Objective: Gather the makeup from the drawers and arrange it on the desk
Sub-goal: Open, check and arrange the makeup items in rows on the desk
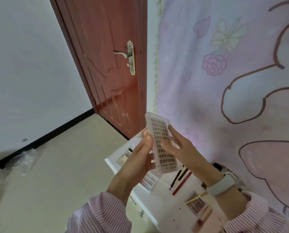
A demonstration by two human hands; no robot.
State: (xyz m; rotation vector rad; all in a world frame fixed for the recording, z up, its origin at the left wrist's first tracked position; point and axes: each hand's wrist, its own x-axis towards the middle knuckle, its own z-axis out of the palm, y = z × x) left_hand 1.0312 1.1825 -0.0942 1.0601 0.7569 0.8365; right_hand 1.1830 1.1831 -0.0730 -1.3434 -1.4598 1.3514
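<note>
Red-brown door (106,64) far left, pale lilac printed curtain (224,81) along the right. White worktop (164,204) runs below the hands. Clear false-lash case (160,145) held up above the worktop, tilted, its rows of lashes facing the camera. Left hand (137,158) grips its left edge, thumb curled over the front. Right hand (179,147), fingers straight and spread, touches its right side. On the worktop: eyeshadow palette (195,203), red and dark pencils (180,180), round white compact (136,142).
</note>
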